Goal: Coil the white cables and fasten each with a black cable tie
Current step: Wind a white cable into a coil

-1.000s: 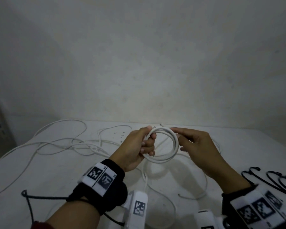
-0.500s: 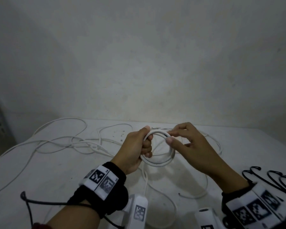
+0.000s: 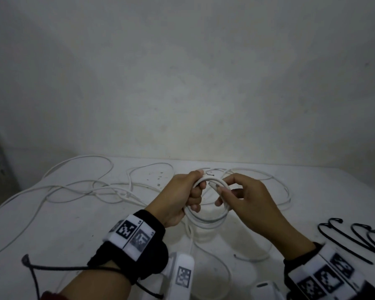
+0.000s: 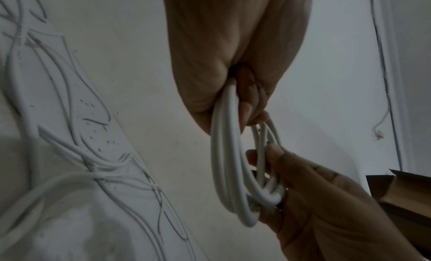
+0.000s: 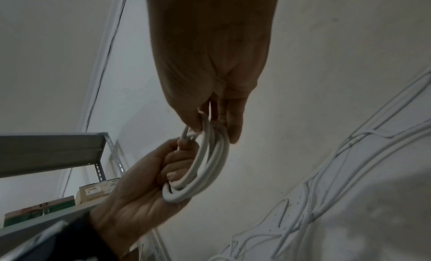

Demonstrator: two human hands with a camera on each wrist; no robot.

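Note:
A white cable is wound into a small coil (image 3: pixel 206 219) of several loops, held above the table. My left hand (image 3: pixel 182 197) grips the coil's left side with thumb on top and fingers curled through it. My right hand (image 3: pixel 236 191) pinches the cable's free end against the coil's upper right side. The left wrist view shows the coil (image 4: pixel 229 165) edge-on under my left hand (image 4: pixel 235 92), with the right hand's fingers (image 4: pixel 274 154) around its far side. The right wrist view shows the coil (image 5: pixel 207 165) between both hands. Black cable ties (image 3: pixel 344 239) lie on the table at the right.
Loose white cables (image 3: pixel 91 187) sprawl across the white table (image 3: pixel 52 230) at the left and behind the hands. A slack cable length (image 3: pixel 217 263) trails from the coil toward the near edge. A metal shelf (image 5: pixel 53 150) with boxes stands to the left. A bare wall rises behind.
My right hand has slid from the coil's right side onto its top, curling its fingers and pinching the cable end there. The coil sits slightly lower and tilted. The left grip is unchanged.

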